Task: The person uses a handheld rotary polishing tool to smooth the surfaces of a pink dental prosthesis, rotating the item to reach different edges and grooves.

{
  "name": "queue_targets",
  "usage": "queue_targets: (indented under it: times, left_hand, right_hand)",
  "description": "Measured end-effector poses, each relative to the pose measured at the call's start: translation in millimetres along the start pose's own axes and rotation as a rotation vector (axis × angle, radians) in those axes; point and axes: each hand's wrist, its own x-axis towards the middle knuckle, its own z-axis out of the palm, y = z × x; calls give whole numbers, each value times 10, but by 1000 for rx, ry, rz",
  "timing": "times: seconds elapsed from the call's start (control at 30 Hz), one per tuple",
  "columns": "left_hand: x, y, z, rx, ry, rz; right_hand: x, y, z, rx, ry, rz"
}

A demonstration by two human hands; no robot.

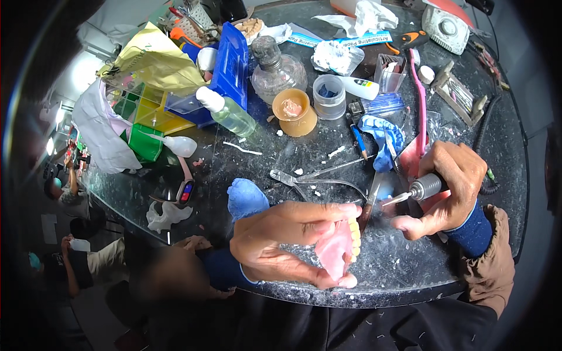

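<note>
Near the table's front edge, my left hand (275, 237) grips a denture (335, 248) by its rim, between thumb and fingers. Its pink base faces me, and a row of yellowish teeth lines the right side. My right hand (448, 181) is closed around a grey rotary handpiece (426, 186); the pale, pointed bit aims left toward the denture, with a gap between them. A blue dental cast (383, 137) rests beyond my right hand. Another blue plaster piece (246, 198) lies just behind my left hand. Metal pliers (319, 180) lie between the hands, farther back.
Along the back stand a glass spirit lamp (278, 76), a tan cup (294, 120), a clear jar (329, 96) and a spray bottle (228, 114). A pink toothbrush (419, 93) lies at right. A smartwatch (185, 190) and a blue box (231, 73) are at left. White debris dots the tabletop.
</note>
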Motion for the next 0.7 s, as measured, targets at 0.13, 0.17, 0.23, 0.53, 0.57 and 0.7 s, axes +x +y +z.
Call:
queue_targets:
  times: [0.13,0.17,0.23,0.53,0.57,0.7]
  left_hand:
    - [-22,32,-23,-60,-22,-159]
    - [-27,46,-28,-77,-28,-210]
    - [-33,82,-43,-124,-33,-305]
    - [-21,110,-139,-301,-114,-598]
    - [-22,109,-146,-301,-129,-600]
    - [-86,100,-133,-221,-73,-527]
  right_hand:
    - [23,-1,6,5,-15,7]
    - [51,5,22,21,23,-25]
    - [70,5,29,36,62,-57]
    - [66,8,23,-7,24,-28]
    - [62,8,32,-7,38,-26]
    - [60,13,50,3,62,-26]
